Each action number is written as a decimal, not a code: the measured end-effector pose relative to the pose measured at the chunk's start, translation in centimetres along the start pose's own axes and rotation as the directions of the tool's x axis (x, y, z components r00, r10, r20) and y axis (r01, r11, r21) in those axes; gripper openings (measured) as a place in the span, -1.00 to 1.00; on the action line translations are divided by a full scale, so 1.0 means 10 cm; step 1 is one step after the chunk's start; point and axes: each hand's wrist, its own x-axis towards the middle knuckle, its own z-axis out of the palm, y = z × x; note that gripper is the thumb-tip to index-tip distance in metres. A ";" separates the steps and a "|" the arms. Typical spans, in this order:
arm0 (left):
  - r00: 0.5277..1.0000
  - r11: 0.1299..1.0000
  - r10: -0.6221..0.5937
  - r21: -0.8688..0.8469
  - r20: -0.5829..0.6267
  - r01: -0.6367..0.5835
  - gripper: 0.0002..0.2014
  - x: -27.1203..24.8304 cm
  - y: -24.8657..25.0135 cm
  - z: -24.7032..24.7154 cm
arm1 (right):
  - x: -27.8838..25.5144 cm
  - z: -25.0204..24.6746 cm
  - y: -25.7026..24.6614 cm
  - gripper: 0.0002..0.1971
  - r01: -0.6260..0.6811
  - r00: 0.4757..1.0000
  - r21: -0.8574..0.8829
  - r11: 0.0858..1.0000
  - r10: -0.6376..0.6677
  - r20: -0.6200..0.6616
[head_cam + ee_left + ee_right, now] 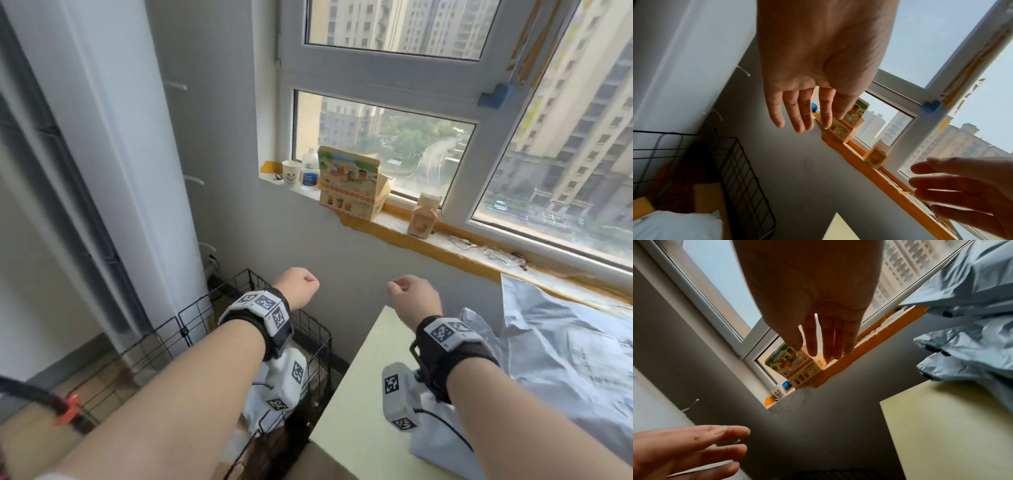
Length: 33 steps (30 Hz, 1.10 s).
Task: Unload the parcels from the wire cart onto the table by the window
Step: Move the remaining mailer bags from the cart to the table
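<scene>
Both hands are raised in the air in front of the grey wall, empty, fingers straight and relaxed. My left hand (301, 281) (803, 116) hovers above the far corner of the black wire cart (318, 337) (740, 170). A white parcel (255, 406) (674, 225) lies inside the cart, partly hidden by my left wrist. My right hand (402, 289) (828, 347) hangs over the near-left corner of the pale yellow table (356, 394) (941, 426). Crumpled grey plastic parcels (565, 346) (972, 324) lie on the table to the right.
The window sill (455, 240) holds a paper cup (292, 172), a bottle (310, 169), a colourful carton box (349, 185) and a small carton (424, 216). A white column (113, 154) stands left of the cart. A cardboard box (308, 462) sits beneath the table's edge.
</scene>
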 end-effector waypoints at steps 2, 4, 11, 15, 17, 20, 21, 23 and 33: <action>0.999 1.000 -0.024 0.013 -0.029 0.024 -0.79 0.00 -0.24 -0.14 | -0.01 0.21 -0.16 -0.69 0.013 0.999 -0.006 1.000 -0.012 0.039; 0.998 0.999 -0.037 0.021 -0.041 0.038 -0.83 0.00 -0.48 -0.28 | -0.03 0.41 -0.31 -0.69 0.015 0.997 -0.011 1.000 -0.015 0.069; 0.992 0.995 -0.103 -0.006 -0.068 0.103 -0.80 -0.02 -1.27 -0.65 | -0.13 1.09 -0.76 -0.70 0.032 0.987 -0.011 0.999 -0.030 0.161; 0.986 0.989 -0.151 -0.020 -0.075 0.150 -0.85 -0.07 -1.65 -0.81 | -0.20 1.43 -0.91 -0.72 0.046 0.980 -0.023 0.999 -0.041 0.197; 0.979 0.983 -0.182 -0.053 -0.094 0.178 -0.87 -0.11 -1.82 -0.86 | -0.22 1.57 -0.95 -0.73 0.051 0.977 -0.028 0.998 -0.044 0.207; 0.963 0.969 -0.237 -0.097 -0.126 0.226 -0.86 -0.15 -2.04 -0.91 | -0.24 1.76 -1.02 -0.75 0.052 0.975 -0.027 0.998 -0.045 0.219; 0.962 0.967 -0.245 -0.100 -0.124 0.234 -0.85 -0.16 -2.11 -0.92 | -0.25 1.83 -1.03 -0.76 0.053 0.973 -0.028 0.998 -0.045 0.228; 0.957 0.961 -0.267 -0.108 -0.113 0.256 -0.85 -0.18 -2.25 -0.94 | -0.27 1.97 -1.05 -0.78 0.054 0.967 -0.038 0.998 -0.043 0.250; 0.920 0.920 -0.379 -0.143 -0.097 0.364 -0.84 -0.02 -2.83 -0.89 | -0.11 2.65 -1.13 -0.75 0.060 0.933 -0.069 0.996 -0.032 0.358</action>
